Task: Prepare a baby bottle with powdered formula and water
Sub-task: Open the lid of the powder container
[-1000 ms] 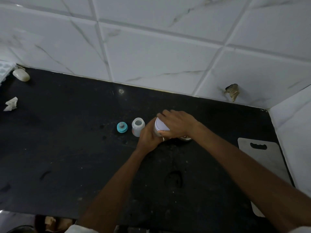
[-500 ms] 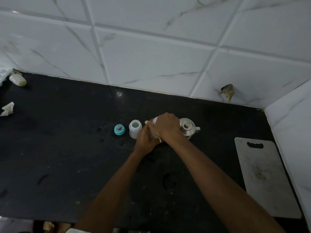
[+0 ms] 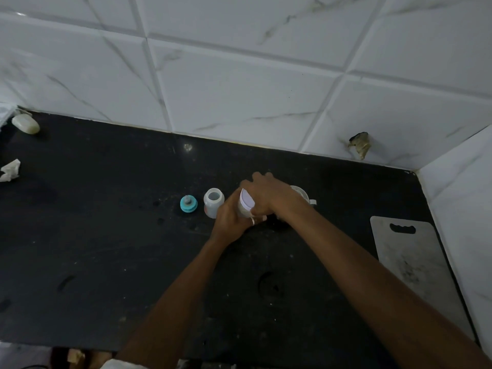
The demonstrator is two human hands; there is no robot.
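Just right of the open baby bottle (image 3: 213, 202), the left hand (image 3: 230, 221) grips the formula tub (image 3: 242, 211); the right hand (image 3: 269, 197) has its fingers clamped on the lid (image 3: 246, 201). Opening step, I'd judge; scooping powder comes next.

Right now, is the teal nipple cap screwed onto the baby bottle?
No, the baby bottle stands open-mouthed and the teal nipple cap lies apart on the counter to its left.
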